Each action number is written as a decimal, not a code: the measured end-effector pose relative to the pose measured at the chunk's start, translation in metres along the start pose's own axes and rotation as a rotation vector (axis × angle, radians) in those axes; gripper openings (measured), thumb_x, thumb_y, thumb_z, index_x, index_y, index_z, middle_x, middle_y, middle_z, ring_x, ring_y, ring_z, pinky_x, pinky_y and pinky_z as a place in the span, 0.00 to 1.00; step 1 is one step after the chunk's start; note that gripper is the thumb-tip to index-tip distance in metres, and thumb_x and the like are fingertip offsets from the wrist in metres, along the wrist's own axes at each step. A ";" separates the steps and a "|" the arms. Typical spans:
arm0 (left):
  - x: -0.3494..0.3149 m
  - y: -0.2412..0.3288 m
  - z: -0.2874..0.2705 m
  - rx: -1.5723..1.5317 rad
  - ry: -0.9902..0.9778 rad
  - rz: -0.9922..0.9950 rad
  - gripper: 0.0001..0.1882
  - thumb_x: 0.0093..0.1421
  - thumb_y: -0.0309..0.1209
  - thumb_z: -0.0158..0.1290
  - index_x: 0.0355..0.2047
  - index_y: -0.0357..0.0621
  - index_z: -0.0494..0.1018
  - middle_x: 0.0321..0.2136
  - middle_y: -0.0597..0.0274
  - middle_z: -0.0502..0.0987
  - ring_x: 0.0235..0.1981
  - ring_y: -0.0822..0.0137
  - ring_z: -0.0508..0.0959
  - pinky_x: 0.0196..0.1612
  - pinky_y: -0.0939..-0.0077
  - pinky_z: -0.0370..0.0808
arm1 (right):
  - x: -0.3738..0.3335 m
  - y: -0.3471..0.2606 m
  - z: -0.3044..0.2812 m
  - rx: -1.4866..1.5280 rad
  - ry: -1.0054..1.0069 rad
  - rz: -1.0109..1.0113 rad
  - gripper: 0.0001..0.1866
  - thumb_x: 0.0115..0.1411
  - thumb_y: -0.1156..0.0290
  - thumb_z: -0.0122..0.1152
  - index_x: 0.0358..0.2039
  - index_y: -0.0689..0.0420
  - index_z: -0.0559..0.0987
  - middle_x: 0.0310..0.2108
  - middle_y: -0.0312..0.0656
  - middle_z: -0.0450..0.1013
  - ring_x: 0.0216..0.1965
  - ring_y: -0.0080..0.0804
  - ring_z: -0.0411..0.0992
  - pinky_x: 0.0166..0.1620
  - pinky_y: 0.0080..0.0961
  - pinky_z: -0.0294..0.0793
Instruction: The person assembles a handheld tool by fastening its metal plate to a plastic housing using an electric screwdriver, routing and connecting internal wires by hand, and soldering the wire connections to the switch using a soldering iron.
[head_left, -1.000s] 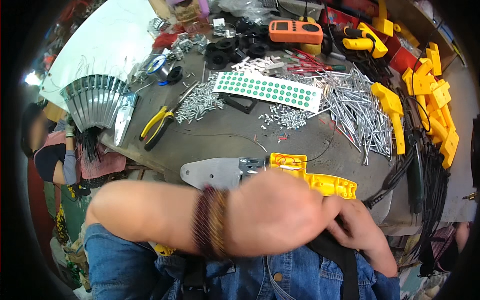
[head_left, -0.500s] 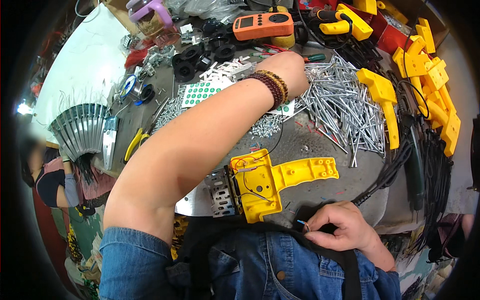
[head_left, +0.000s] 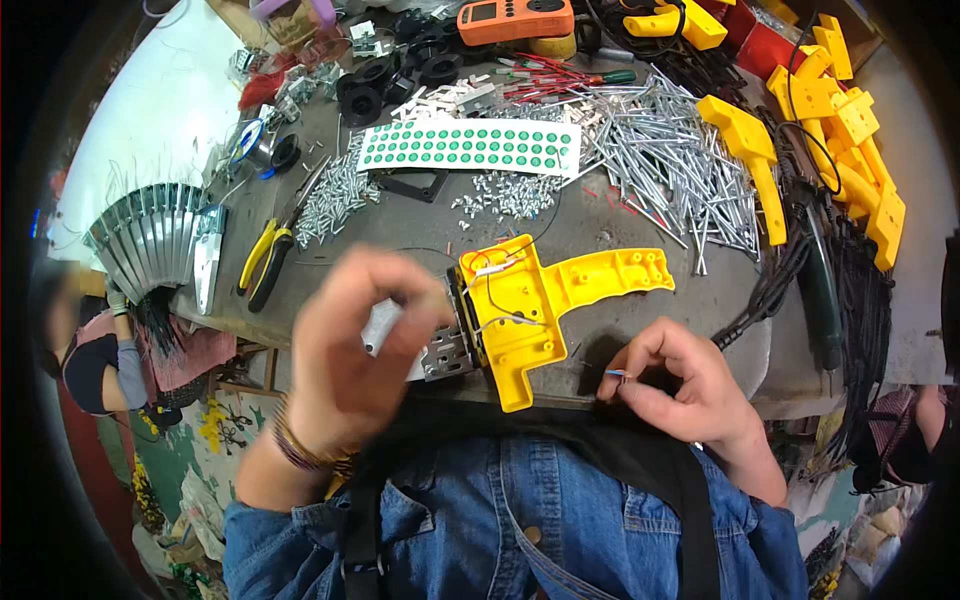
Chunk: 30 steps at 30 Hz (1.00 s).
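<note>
By the bench's near edge lies the yellow shell, its metal plate partly hidden behind the blurred left hand; whether those half-curled fingers hold anything, I cannot tell. The right hand's fingers pinch a small blue-tipped piece, mostly covered.

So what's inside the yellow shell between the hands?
Inside the yellow shell, thin wires, pale sleeves and small moulded posts show; whatever the sleeves enclose or lie over is covered.
</note>
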<state>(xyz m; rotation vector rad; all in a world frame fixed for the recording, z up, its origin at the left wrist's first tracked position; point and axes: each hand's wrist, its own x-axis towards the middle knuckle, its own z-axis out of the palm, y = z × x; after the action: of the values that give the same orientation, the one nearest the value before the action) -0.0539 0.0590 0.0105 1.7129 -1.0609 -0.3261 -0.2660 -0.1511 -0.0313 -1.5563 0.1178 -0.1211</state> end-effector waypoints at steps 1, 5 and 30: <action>-0.015 0.005 0.006 0.020 0.038 -0.003 0.06 0.58 0.18 0.56 0.36 0.38 0.74 0.30 0.59 0.78 0.30 0.67 0.78 0.38 0.75 0.74 | -0.001 -0.003 0.005 -0.006 -0.008 0.005 0.07 0.60 0.78 0.57 0.37 0.62 0.69 0.35 0.42 0.75 0.35 0.22 0.74 0.40 0.21 0.74; -0.021 0.021 0.014 0.027 -0.169 0.267 0.08 0.55 0.15 0.55 0.35 0.38 0.76 0.30 0.56 0.77 0.32 0.63 0.77 0.37 0.74 0.73 | -0.002 -0.021 0.019 0.109 0.016 0.075 0.06 0.62 0.75 0.59 0.34 0.61 0.70 0.37 0.42 0.74 0.35 0.22 0.72 0.40 0.20 0.73; -0.037 0.014 0.040 -0.269 -0.225 0.249 0.05 0.56 0.24 0.63 0.33 0.38 0.79 0.30 0.59 0.81 0.32 0.70 0.80 0.35 0.78 0.75 | -0.015 -0.058 0.055 0.126 0.101 0.289 0.09 0.58 0.73 0.65 0.35 0.65 0.79 0.28 0.38 0.78 0.29 0.21 0.76 0.31 0.18 0.76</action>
<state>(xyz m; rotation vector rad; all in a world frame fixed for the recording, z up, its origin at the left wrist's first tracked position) -0.1087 0.0618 -0.0044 1.3103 -1.3159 -0.4861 -0.2726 -0.0948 0.0273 -1.3922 0.4057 0.0212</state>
